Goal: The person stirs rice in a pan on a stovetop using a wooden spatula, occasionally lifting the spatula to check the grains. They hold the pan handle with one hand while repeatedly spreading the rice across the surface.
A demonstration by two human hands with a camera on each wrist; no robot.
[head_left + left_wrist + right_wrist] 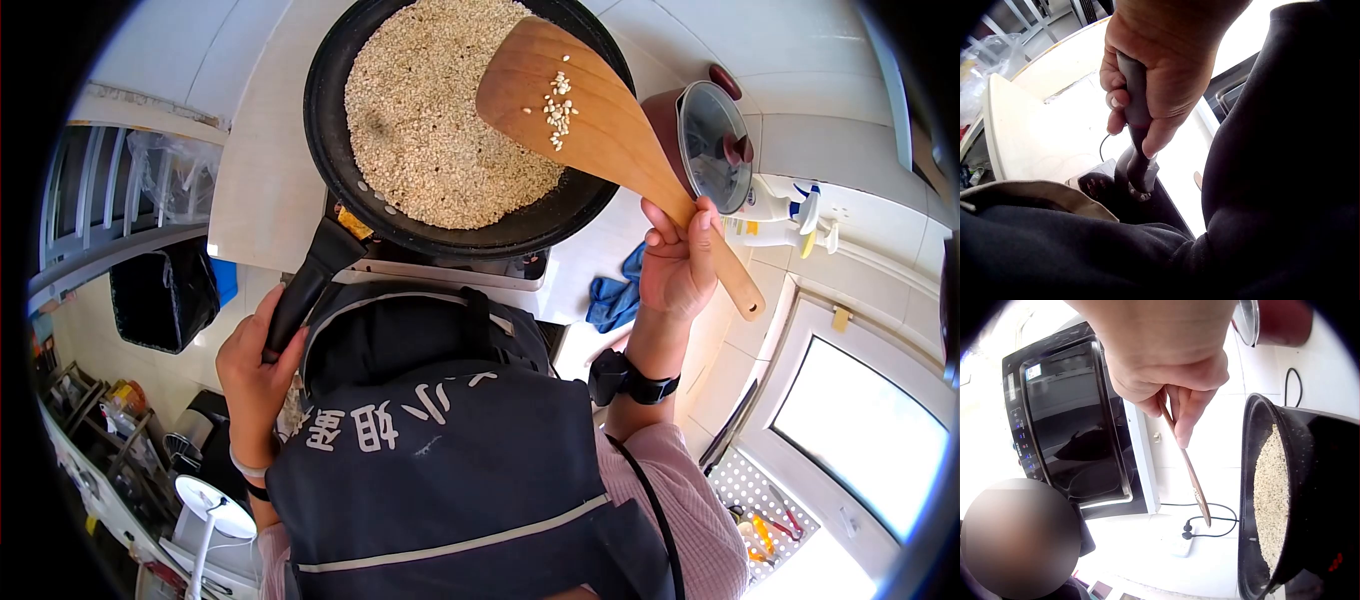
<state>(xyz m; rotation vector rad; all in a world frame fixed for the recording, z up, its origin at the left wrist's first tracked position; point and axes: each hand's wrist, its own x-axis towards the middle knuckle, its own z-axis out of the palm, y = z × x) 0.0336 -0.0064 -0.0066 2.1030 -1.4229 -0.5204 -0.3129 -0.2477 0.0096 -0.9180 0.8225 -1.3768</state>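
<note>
A black frying pan (325, 150) holds a wide layer of pale seeds or grains (440, 120). The left hand (255, 365) grips the pan's black handle (312, 280); in the left wrist view that hand (1163, 75) has its fingers curled round the handle (1137, 94). Pinched in the right hand (680, 260) is a wooden spatula (610, 130), its blade over the pan's right part with a few grains on it. The right wrist view shows the right hand (1172, 369) holding the spatula (1190, 472) beside the pan (1291, 487), blade apart from the grains (1270, 500).
A dark red pot with a glass lid (715, 145) stands right of the pan, near spray bottles (800, 215). A blue cloth (613, 300) lies on the counter. A black oven (1075, 425) and a power strip (1180, 544) appear in the right wrist view. A bin (165, 295) stands left.
</note>
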